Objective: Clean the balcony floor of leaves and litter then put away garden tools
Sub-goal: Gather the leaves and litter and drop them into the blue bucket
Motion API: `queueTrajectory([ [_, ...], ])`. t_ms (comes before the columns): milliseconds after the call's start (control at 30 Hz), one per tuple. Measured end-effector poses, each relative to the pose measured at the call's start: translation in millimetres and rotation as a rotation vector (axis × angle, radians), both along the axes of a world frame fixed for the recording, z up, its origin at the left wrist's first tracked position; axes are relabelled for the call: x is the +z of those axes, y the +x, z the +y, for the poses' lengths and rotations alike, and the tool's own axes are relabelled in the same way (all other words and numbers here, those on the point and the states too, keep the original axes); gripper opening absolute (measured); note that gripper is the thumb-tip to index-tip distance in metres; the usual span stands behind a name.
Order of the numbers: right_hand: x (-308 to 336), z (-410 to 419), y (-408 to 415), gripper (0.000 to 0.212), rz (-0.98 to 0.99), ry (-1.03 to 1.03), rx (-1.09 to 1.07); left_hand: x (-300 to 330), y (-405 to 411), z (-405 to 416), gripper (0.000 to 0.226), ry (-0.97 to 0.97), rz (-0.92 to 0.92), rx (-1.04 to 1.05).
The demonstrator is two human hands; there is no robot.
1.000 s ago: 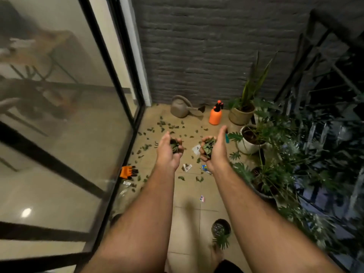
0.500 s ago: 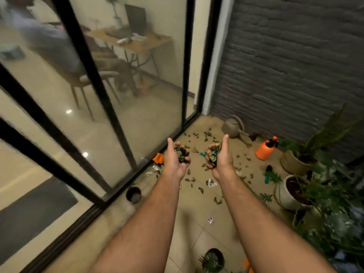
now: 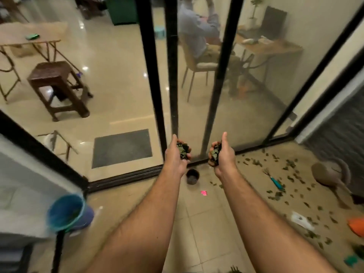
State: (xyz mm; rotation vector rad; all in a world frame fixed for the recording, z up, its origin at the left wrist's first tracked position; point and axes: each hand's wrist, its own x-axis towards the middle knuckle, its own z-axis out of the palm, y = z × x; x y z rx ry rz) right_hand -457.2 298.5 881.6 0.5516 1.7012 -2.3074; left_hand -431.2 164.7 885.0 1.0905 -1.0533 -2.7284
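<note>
My left hand (image 3: pixel 176 156) grips a wad of dark green leaves (image 3: pixel 182 150), held out in front of me at chest height. Beside it my right hand (image 3: pixel 222 154) grips a second wad of leaves (image 3: pixel 215 154), thumb pointing up. Both hands hover over the tiled balcony floor near the sliding glass door. Several loose leaves (image 3: pixel 289 164) lie scattered on the tiles at the right. A teal-handled tool (image 3: pixel 275 182) lies among them. A beige watering can (image 3: pixel 332 174) stands by the grey brick wall. A blue bin (image 3: pixel 65 211) holding some leaves stands at the lower left.
A small dark pot (image 3: pixel 192 175) sits on the floor below my hands, a pink scrap (image 3: pixel 203 193) near it. White paper litter (image 3: pixel 301 220) and an orange object (image 3: pixel 356 226) lie at the right. Black door frames (image 3: pixel 173 75) stand ahead; a person sits indoors behind the glass.
My view has swung left, from the plants and brick wall to the glass door and the blue bin. Both hands still hold their leaves, kept in the same pose.
</note>
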Motion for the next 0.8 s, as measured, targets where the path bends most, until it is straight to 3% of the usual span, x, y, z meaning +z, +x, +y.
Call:
queueTrajectory([
  [433, -6, -300, 101, 0.046, -0.034, -0.02, 0.427, -14, 151, -283, 0.033, -0.08, -0.073, 0.334],
  [800, -42, -462, 123, 0.043, -0.095, 0.064, 0.737, -53, 206, -416, 0.03, -0.016, -0.195, 0.578],
])
